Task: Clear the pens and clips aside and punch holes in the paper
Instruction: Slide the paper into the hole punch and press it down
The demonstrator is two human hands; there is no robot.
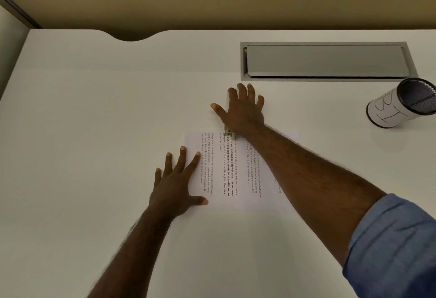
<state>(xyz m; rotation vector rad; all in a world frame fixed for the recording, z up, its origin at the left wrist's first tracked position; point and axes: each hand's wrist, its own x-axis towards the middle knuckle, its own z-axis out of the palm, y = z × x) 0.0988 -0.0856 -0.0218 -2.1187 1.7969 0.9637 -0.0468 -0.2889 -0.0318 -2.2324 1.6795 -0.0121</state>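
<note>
A printed sheet of paper lies on the white desk, its text running sideways. My left hand rests flat on the sheet's left edge, fingers spread. My right hand lies palm down over a hole punch at the paper's far edge; only a small metal part of the punch shows beneath the palm. The paper's far edge sits in the punch. My right forearm crosses over the right half of the sheet. No pens or clips are in view.
A mesh pen holder wrapped in a hand-lettered paper label stands at the right. A grey cable hatch is set into the desk behind my right hand. The desk's far edge has a curved notch.
</note>
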